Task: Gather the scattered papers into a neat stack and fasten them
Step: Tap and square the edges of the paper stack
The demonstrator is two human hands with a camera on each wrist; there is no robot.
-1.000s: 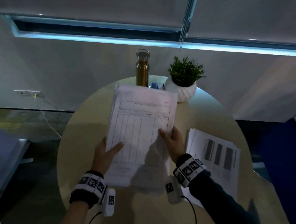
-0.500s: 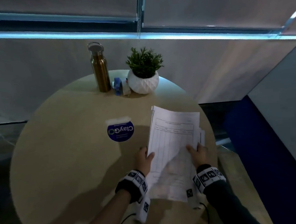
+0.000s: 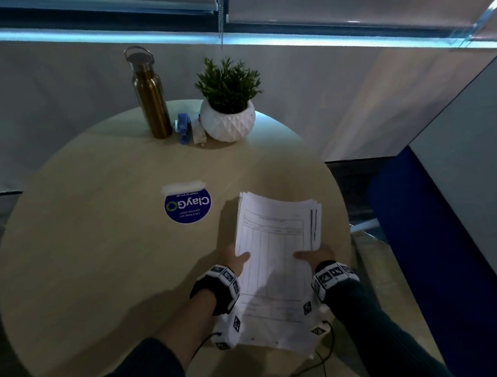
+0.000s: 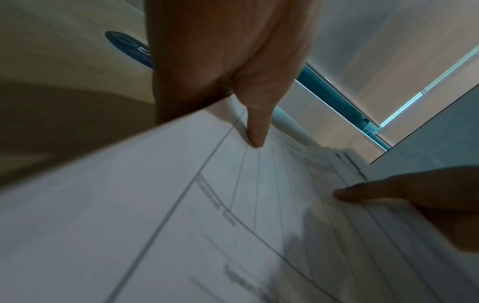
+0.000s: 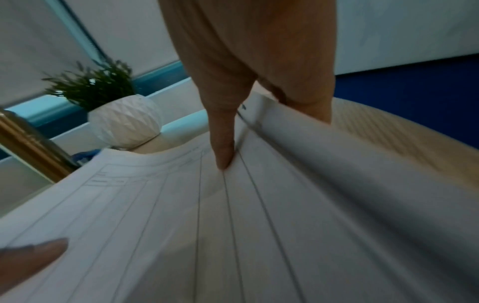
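Note:
A stack of white papers (image 3: 274,245) with a printed table on its top sheet is over the right side of the round table (image 3: 99,257). Sheets with dark bars stick out along its right edge. My left hand (image 3: 236,258) grips the stack's left edge, thumb (image 4: 255,135) on top and fingers hidden beneath. My right hand (image 3: 315,255) grips the right edge the same way, thumb (image 5: 224,153) pressed on the top sheet. The stack's right edge (image 5: 324,160) curls upward. A blue stapler (image 3: 185,128) sits at the table's far edge.
A bronze bottle (image 3: 150,98) and a potted plant (image 3: 227,107) in a white pot flank the stapler, with a small white packet (image 3: 199,133) between. A round blue sticker (image 3: 188,205) lies mid-table. The table's right edge is close to the stack; a blue seat (image 3: 421,235) stands beyond.
Both hands carried the sheets from the table's middle rightward and down onto the pile with dark bars. That pile now sits under the held sheets. The head view swung right.

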